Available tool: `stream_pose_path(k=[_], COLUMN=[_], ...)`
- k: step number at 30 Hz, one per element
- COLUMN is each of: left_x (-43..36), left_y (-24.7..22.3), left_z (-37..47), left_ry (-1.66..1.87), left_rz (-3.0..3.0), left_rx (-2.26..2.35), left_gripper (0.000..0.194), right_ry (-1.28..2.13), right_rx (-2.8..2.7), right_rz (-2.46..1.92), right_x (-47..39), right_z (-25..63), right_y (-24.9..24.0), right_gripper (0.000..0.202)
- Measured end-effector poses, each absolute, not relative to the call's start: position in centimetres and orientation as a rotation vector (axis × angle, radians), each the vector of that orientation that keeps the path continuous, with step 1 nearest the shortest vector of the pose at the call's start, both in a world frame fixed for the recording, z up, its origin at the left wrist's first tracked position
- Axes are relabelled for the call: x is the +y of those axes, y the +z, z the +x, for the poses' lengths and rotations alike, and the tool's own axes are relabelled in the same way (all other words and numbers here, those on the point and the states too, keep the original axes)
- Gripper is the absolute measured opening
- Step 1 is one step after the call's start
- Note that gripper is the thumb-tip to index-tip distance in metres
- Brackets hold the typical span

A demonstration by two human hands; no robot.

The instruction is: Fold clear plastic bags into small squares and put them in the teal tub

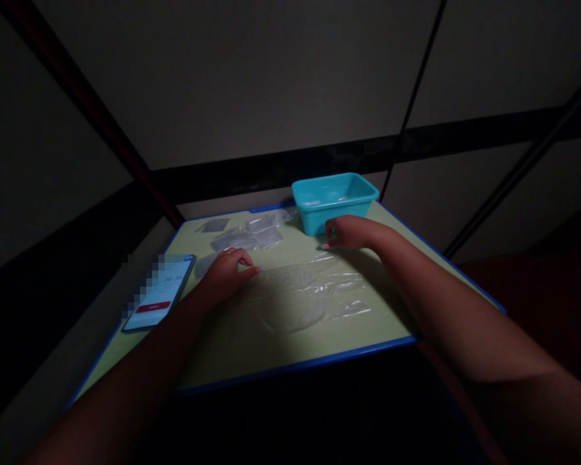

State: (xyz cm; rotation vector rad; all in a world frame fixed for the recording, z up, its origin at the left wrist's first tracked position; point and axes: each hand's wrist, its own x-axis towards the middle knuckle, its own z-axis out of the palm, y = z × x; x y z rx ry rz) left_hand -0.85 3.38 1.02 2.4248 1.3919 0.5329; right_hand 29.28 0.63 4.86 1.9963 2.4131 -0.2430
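Note:
A clear, crinkled plastic bag (305, 294) lies spread flat on the table between my hands. At its far left corner, my left hand (228, 272) is closed, thumb and finger pinched on the film. My right hand (347, 232) is closed too, its fingertips pinched low at the bag's far right edge, just in front of the turquoise plastic basin (314, 219). Several small folded plastic pieces (270, 237) lie beyond my left hand, and one is partly covered by it.
The pale yellow table (252, 352) has a blue rim. A phone (167, 284) with a lit screen lies at the left edge. A darker folded square (215, 225) is at the back left. Behind the table stands a panelled wall (252, 84).

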Motion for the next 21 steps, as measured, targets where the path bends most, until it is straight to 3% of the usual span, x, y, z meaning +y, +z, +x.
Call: stream_pose_path(k=[21], left_x=[3.46], left_y=[0.85], left_z=[-0.91], left_ry=[0.516], left_rz=[2.461], left_rx=[1.378], left_gripper=[0.027], right_ry=[-0.491], right_rx=[2.439], right_rz=[1.802], right_x=[1.46], right_z=[30.15], right_y=[3.84], right_gripper=[0.016])
